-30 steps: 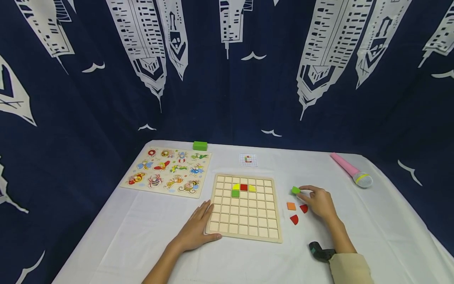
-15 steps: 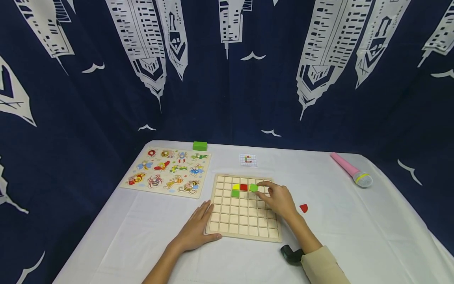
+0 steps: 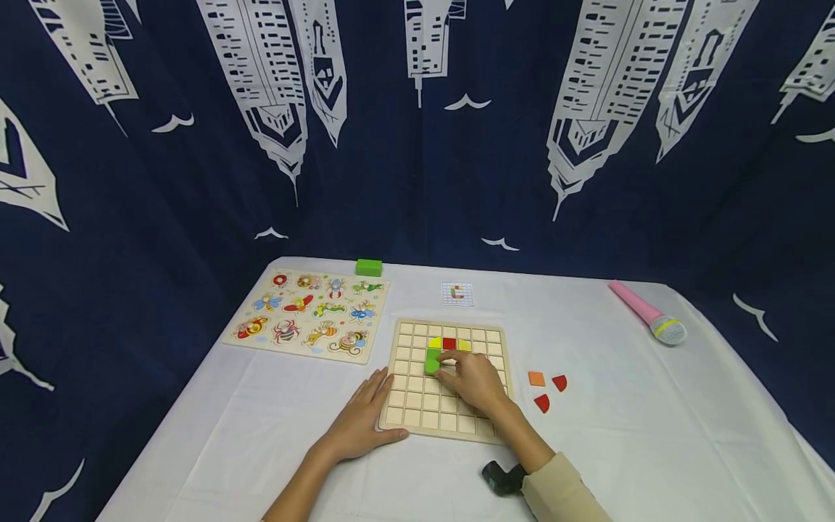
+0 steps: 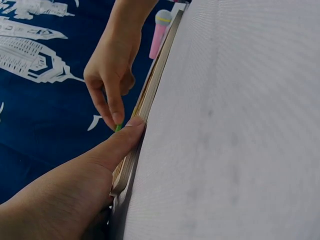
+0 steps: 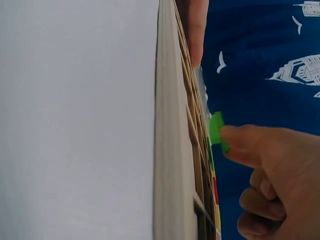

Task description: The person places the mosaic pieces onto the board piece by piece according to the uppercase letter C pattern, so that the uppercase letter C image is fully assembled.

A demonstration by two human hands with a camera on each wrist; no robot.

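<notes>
Insect puzzle board (image 3: pixel 305 322): flat, toward the far left corner of the worktop (image 3: pixel 222 435).
Left hand (image 3: pixel 357 420): thumb spread from fingers; fingers at the grid board's left edge, thumb along its near left corner.
Green block (image 3: pixel 368 268): far edge of worktop, just behind the puzzle's far right corner.
Grid board (image 3: pixel 413 400): mid-worktop; red square (image 3: pixel 449 344) between two yellow pieces toward its far edge; green square (image 3: pixel 433 354) nearside of the left yellow one.
Green piece (image 3: pixel 432 367): over the board, just nearside of the green square; contact with the board cannot be told.
Patterned card (image 3: pixel 457 293): near the worktop's far edge.
Right hand (image 3: pixel 479 380): pinching the green piece, other fingers curled; with its forearm it blocks sight of the board's near right part.
Black device (image 3: pixel 502 478): beside the right cuff.
Orange square (image 3: pixel 536 379), two red wedges (image 3: pixel 542 404): off the board's right edge.
Pink microphone (image 3: pixel 642 310): toward the worktop's far right corner.
</notes>
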